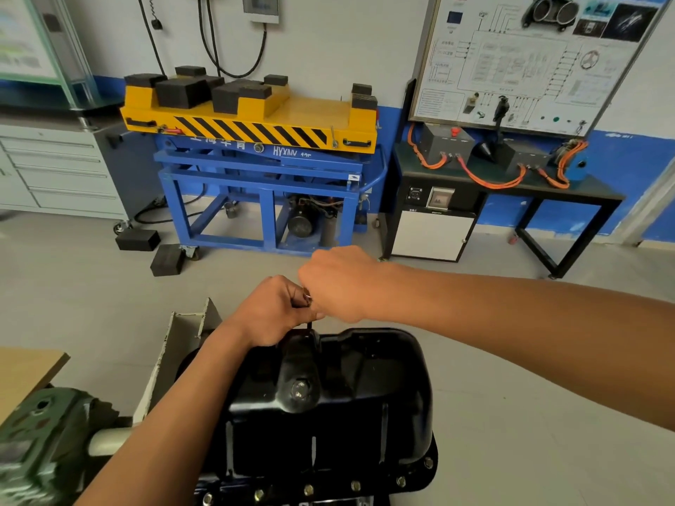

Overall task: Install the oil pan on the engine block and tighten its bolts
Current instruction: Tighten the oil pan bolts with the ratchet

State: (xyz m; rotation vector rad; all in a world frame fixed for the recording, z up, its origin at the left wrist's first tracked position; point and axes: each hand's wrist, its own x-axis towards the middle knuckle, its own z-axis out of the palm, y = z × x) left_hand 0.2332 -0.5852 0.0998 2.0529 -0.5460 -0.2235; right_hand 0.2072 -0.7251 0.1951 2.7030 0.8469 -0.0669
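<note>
oil pan [328,396] is seated right below us, block hidden under it. bolts [308,490] are in along the near flange. left hand [274,312] pinches a small metal tool [307,298] at the far edge, and right hand [339,283] is fisted on it too. we judge we're mid-tightening, with the far bolts left.
</note>
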